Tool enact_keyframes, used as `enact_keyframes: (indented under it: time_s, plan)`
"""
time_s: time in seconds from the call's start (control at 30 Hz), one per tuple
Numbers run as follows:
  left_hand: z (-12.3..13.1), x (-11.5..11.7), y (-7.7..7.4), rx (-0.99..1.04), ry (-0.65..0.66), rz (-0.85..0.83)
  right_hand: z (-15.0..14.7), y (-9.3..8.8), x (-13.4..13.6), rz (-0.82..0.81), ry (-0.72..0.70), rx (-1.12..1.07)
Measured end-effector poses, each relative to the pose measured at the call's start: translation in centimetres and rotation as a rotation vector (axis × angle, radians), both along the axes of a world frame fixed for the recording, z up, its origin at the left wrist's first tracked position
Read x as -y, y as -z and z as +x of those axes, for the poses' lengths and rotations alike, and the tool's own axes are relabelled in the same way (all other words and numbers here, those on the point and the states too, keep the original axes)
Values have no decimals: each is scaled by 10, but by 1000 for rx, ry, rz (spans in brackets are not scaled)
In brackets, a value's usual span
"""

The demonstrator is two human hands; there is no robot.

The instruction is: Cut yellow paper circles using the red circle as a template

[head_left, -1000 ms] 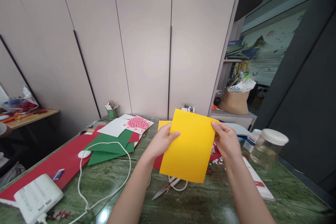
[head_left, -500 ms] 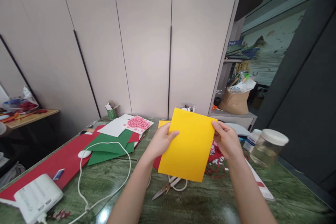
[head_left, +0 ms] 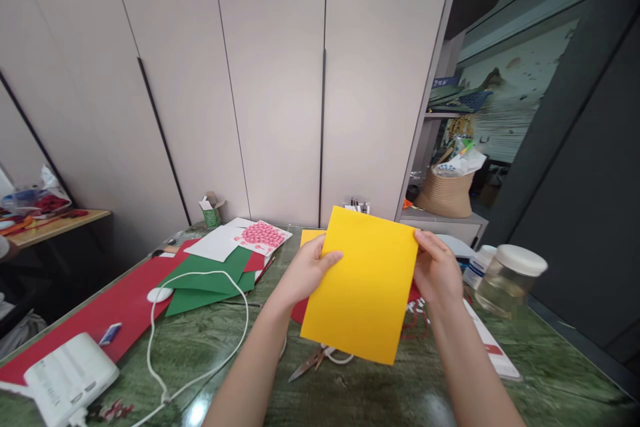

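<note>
A plain yellow sheet of paper [head_left: 363, 287] is held up, slightly tilted, above the green table. My left hand [head_left: 307, 271] grips its left edge, thumb on the front face and the other fingers behind. At the upper right corner, my right hand [head_left: 440, 268] pinches the sheet between thumb and fingers. Under its lower edge lie scissors [head_left: 311, 365] with white handles, partly covered by the sheet. Another yellow piece [head_left: 311, 236] shows behind my left hand, and something red peeks out on either side.
Green sheets [head_left: 205, 298], a long red sheet [head_left: 120, 293] and a pink-dotted picture [head_left: 263, 235] lie left. A white power bank [head_left: 73, 373] trails a looping cable [head_left: 247, 320]. A lidded clear jar [head_left: 510, 283] and a white board [head_left: 493, 340] sit at right. Cabinet doors [head_left: 280, 80] stand behind.
The right side of the yellow sheet has swung outward, so its face looks wider and its lower right corner sits lower. My right hand has shifted slightly right; the left has hardly moved.
</note>
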State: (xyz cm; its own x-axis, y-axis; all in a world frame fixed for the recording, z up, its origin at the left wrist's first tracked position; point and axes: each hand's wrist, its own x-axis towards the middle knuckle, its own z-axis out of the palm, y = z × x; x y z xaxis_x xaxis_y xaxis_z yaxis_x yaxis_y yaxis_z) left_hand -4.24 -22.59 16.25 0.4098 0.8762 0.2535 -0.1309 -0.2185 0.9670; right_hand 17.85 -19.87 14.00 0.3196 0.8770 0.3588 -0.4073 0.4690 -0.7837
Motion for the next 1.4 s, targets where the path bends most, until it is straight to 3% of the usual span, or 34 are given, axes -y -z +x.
enact_keyframes:
  time_s: [0.2, 0.43, 0.83, 0.93, 1.07, 1.13, 1.3, 1.4]
  plan:
    - [0, 0, 2, 3, 1, 17, -6, 1, 4, 1, 46, -47]
    - [-3, -2, 1, -6, -6, 0, 2, -5, 5, -34, -51, 106]
    - [-1, 2, 1, -6, 53, 5, -1, -3, 6, -37, -25, -25]
    - [0, 1, 1, -44, 20, 27, -5, -1, 6, -44, 23, -45]
    - [-1, 1, 1, -87, -15, 51, -10, 3, 4, -32, 240, -12]
    - [-1, 0, 2, -70, -15, 46, -10, 3, 2, -31, 281, 26]
    - [-2, -8, 8, 83, 10, 2, -3, -1, 3, -35, -121, 95]
    - [-3, -12, 12, 156, 26, -15, 0, -3, 5, -62, -225, 162]
